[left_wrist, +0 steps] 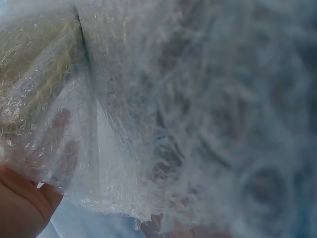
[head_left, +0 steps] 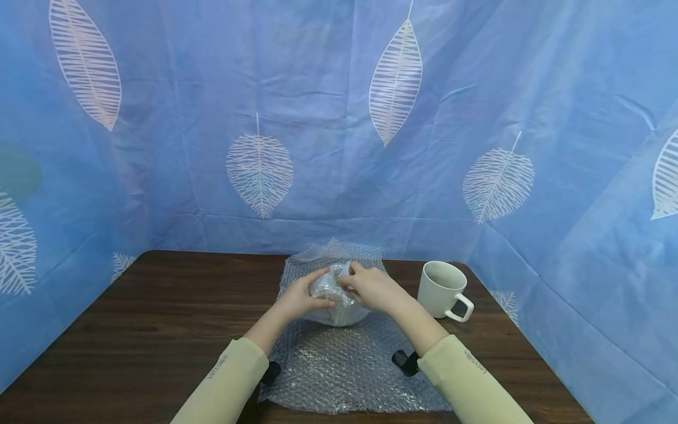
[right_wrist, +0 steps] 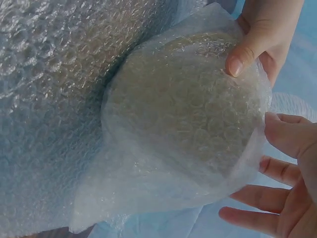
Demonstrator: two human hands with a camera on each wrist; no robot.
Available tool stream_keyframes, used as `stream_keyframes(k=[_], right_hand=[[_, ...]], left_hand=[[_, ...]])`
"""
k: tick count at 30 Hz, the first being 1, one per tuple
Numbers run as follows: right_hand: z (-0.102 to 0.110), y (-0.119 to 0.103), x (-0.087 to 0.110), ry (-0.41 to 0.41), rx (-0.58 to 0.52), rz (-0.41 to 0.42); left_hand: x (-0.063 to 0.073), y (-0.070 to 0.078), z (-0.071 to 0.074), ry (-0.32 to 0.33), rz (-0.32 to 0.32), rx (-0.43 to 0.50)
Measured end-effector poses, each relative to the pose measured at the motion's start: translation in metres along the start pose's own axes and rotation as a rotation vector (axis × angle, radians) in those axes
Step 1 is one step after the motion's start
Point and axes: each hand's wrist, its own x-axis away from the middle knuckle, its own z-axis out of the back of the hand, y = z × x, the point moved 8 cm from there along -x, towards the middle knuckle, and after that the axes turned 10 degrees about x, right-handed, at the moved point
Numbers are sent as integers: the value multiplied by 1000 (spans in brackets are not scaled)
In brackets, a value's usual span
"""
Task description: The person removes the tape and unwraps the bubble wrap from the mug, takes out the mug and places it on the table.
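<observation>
A rounded bundle of bubble wrap stands near the far edge of the table, with a pale, round thing showing dimly through the layers. My left hand grips its left side, the thumb pressing the near face and the other fingers behind. At its top right, my right hand pinches the edge of the wrap between thumb and index finger; in the right wrist view the other fingers are spread apart. What is wrapped inside stays blurred by the bubbles, and I cannot tell its kind.
More bubble wrap spreads flat under and in front of the bundle, reaching the near table edge. A white mug stands upright to the right, handle toward me. Blue leaf-patterned cloth hangs behind the dark wooden table.
</observation>
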Motion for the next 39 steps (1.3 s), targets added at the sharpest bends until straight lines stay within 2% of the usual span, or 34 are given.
stream_keyframes(k=[18, 26, 33, 37, 39], right_hand=[[-7, 3, 5, 56, -120, 2], [-8, 9, 8, 33, -180, -25], [-9, 12, 8, 6, -211, -32], [-9, 12, 8, -15, -224, -25], [-8, 14, 10, -25, -266, -28]], left_hand=[[-3, -2, 2, 4, 8, -19], [-4, 1, -1, -24, 3, -5], [-3, 2, 0, 1, 6, -44], [-3, 3, 0, 5, -6, -42], [-4, 2, 0, -1, -6, -25]])
